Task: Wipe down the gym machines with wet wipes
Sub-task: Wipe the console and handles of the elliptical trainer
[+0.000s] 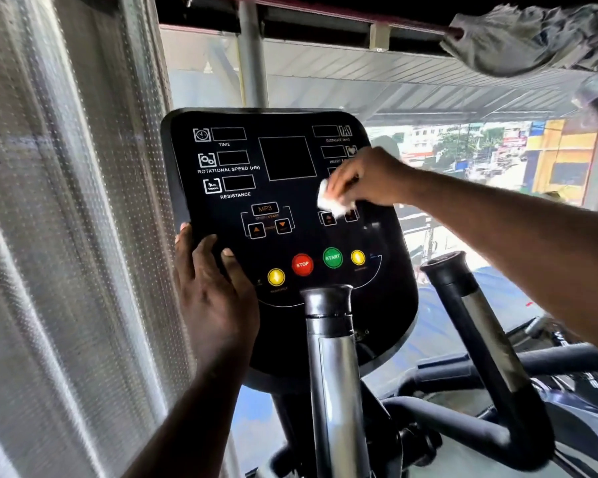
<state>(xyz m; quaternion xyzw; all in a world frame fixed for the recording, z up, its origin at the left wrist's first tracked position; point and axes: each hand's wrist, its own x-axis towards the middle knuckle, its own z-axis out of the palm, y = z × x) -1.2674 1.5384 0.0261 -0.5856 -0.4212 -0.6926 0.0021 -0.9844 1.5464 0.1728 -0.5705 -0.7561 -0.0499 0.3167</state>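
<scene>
Item 1, right hand (366, 177): I log it reaching in from the right, fingers bent down and bunched over a wet wipe (330, 201), pressing it flat to the panel. Only the wipe's white lower edge shows beneath the fingertips.

Item 2, wet wipe: crumpled, white, lying on the right half of the console (377, 288), just above the right-hand pair of arrow keys (339, 217) and below the heart-rate window.

Item 3, left hand (214, 298): I see it clasping the console's lower left edge, fingers wrapped round the rim, thumb laid on the black face. It holds nothing else.

Item 4, console: black, glossy, tilted toward me. The left column is labelled TIME, ROTATIONAL SPEED and RESISTANCE, with a blank square display (287, 158) in the centre and an MP3 key block (266, 220) below that. All the displays are dark.

Item 5, button row: yellow button (276, 277), red STOP button (302, 264), green START button (332, 257) and a second yellow button (357, 257), running left to right in a shallow arc.

Item 6, handle posts: one chrome post with a black cap (328, 339) stands in front of the console's lower middle; a second black-capped post (463, 305) stands to its right.

Item 7, surroundings: a perforated translucent blind (66, 236) fills the left side, a grey cloth (532, 39) hangs over a rail at upper right, and a window (497, 153) behind shows a bright street.
</scene>
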